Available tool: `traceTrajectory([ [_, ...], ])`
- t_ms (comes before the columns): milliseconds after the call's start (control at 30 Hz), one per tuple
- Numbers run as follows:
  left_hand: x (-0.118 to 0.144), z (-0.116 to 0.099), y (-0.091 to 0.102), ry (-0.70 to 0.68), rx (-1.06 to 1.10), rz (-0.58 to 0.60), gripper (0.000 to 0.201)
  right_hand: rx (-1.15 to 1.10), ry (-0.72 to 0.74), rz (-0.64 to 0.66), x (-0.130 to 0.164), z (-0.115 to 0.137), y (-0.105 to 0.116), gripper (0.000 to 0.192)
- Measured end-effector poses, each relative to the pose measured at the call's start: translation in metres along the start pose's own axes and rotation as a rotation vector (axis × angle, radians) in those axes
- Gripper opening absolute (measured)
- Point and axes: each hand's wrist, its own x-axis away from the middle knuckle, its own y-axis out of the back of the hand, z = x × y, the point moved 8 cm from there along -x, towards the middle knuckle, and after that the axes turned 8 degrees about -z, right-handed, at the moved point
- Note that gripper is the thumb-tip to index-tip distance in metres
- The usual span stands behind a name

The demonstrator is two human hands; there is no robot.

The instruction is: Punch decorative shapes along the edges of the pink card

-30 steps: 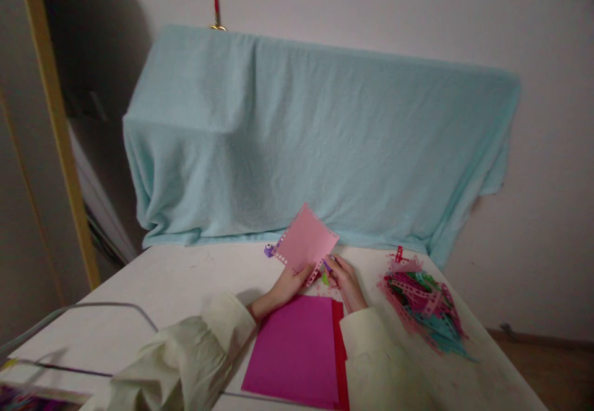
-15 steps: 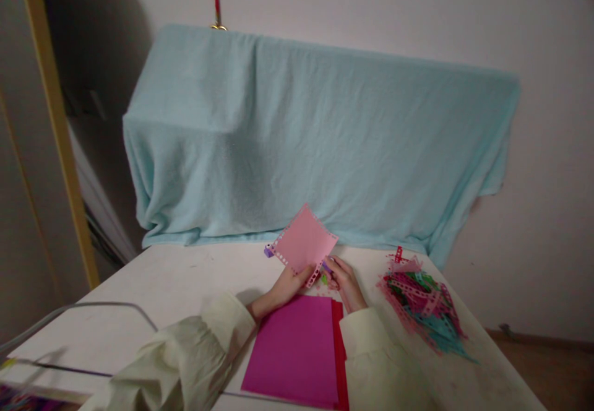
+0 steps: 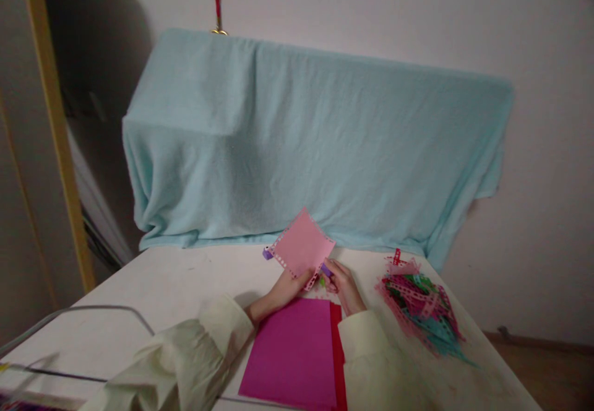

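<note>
Holding the pink paper (image 3: 302, 249) clamped in my left hand (image 3: 288, 285), right hand (image 3: 342, 286) fingers pinch the purple punch (image 3: 327, 270); I'd keep edges aligned, lower centre.

A paper stack (image 3: 292, 352) lies on the table (image 3: 176, 287), left of the strip pile (image 3: 420, 312).

Sheet (image 3: 302, 247) in left hand (image 3: 288, 285): pale pink, punched holes along edges. Punch (image 3: 326, 269) at right hand (image 3: 342, 285): purple. Sheets (image 3: 297, 352) below hands: magenta over red. Scraps (image 3: 420, 312) right of hands: pink, teal, green.
</note>
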Motion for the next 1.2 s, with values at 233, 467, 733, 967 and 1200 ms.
traceTrajectory([
  [233, 0.000, -0.005, -0.003, -0.017, 0.013, 0.030, 0.037, 0.029, 0.016, 0.003, 0.001, 0.001, 0.000, 0.033],
  [467, 0.001, 0.000, -0.001, 0.015, -0.028, 0.017, 0.041, 0.067, 0.037, 0.005, 0.004, 0.004, -0.001, 0.032],
  [733, 0.002, -0.007, -0.009, -0.022, -0.025, 0.107, 0.049, 0.063, 0.030, -0.004, 0.007, 0.010, -0.005, 0.035],
  [967, 0.003, -0.014, -0.013, -0.018, 0.017, 0.127, 0.055, 0.081, 0.038, -0.006, 0.006, 0.009, -0.003, 0.034],
  [1200, 0.003, -0.016, -0.014, -0.005, 0.032, 0.128, 0.059, 0.067, 0.039, -0.013, 0.005, 0.006, -0.002, 0.034],
])
